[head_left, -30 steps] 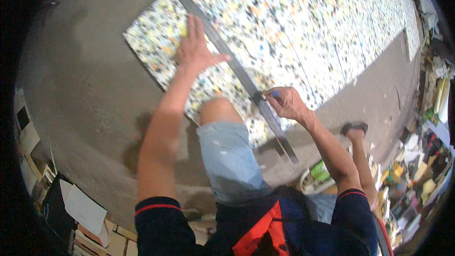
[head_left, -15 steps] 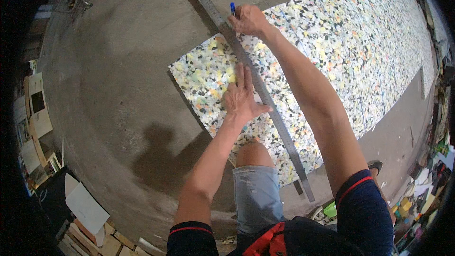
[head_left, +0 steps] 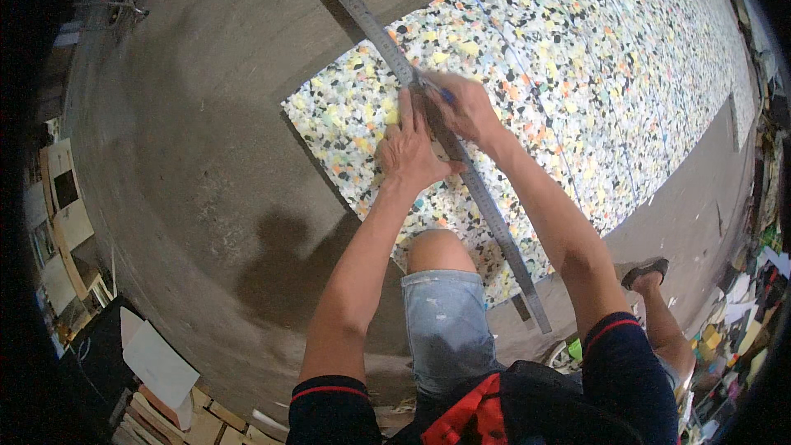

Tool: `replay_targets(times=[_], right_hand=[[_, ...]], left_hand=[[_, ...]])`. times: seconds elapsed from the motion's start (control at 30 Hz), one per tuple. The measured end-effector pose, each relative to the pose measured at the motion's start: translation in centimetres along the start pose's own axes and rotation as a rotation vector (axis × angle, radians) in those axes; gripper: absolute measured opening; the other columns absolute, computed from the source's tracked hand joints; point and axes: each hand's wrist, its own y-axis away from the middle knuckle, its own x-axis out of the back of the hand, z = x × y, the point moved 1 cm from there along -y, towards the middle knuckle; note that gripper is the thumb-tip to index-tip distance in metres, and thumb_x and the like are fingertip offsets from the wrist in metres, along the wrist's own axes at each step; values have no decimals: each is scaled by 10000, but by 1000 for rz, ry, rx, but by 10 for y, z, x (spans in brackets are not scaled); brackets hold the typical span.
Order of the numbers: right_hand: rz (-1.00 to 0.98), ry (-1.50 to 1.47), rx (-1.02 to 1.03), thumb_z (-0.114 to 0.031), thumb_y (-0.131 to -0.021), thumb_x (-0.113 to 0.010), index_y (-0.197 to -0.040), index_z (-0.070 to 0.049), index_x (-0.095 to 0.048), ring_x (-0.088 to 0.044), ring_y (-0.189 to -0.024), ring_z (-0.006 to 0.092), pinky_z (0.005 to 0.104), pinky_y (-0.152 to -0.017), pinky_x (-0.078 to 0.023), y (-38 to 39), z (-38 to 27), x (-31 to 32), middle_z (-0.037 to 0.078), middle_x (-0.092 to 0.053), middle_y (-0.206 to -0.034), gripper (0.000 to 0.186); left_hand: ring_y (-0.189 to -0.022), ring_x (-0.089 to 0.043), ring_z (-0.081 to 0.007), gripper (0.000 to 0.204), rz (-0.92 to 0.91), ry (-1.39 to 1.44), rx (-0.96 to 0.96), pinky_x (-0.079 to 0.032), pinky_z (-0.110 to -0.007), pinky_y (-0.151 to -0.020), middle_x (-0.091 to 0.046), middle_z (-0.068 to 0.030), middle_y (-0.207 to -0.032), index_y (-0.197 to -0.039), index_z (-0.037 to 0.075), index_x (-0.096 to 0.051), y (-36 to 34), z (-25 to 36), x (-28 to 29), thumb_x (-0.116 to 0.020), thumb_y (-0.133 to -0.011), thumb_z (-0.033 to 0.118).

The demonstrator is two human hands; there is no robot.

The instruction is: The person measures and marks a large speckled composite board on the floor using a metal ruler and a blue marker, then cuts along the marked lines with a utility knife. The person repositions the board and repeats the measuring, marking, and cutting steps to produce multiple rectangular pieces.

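Observation:
A long metal ruler (head_left: pixel 500 235) lies slantwise across a speckled multicoloured foam sheet (head_left: pixel 593 91), both its ends reaching past the sheet's edges. My left hand (head_left: pixel 408 155) rests flat against the ruler's left side with thumb and fingers spread, fingertips pressing at the ruler's edge. Beside it, my right hand (head_left: pixel 468 111) is closed round a blue pen (head_left: pixel 447 95), at the ruler's middle. The pen's tip is blurred and hidden by the fingers. Several blue lines cross the sheet farther right.
My bent knee (head_left: pixel 441 251) is at the sheet's near edge. Bare concrete floor (head_left: pixel 189 156) spreads to the left. Boards and a white panel (head_left: pixel 161 363) are stacked at the lower left. Scraps (head_left: pixel 733 321) pile up along the right, near a shoe (head_left: pixel 644 272).
My right hand with the pen has slid along the ruler toward me, from the sheet's far edge to beside my left hand. The left hand stays in place against the ruler.

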Motion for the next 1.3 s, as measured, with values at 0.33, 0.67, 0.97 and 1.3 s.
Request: replay_targets(times=[0.33,0.67,0.97,1.3], right_hand=[[-129,272,32,-303,-922,-611,-780,46,-696,-675,-749,487,521,-714,-553,-82,4,14,299,-664,-739,386],[-23,333,61,-303,-916,-619,-947,-6,-746,-707,-850,454,514,-780,-577,-181,-2,-17,270,-714,-872,325],[58,34,35,-204,-964,-628,-1217,-84,-711,-683,-947,417,484,-836,-547,20,10,6,218,-724,-1031,292],[-215,1,-346,-135,-975,-657,-1318,-103,-649,-698,-968,379,452,-836,-565,314,-2,76,181,-724,-1076,345]], left_hand=[[-1242,-555,-425,1510,3,13,-7,-518,-461,-996,-41,-217,-1715,-1627,-16,-123,1,1,2,-866,-552,741],[-1235,-558,-432,1531,-56,58,-5,-513,-468,-996,-28,-208,-1720,-1629,-18,-101,-2,-4,0,-862,-542,745],[-1190,-592,-376,1436,71,-83,-27,-522,-422,-985,-79,-223,-1707,-1618,-23,-137,2,10,2,-884,-605,668],[-1507,-331,-405,1473,197,-44,-81,-395,-494,-1174,-45,-227,-1711,-1622,-23,-112,-2,2,-22,-877,-593,701]])
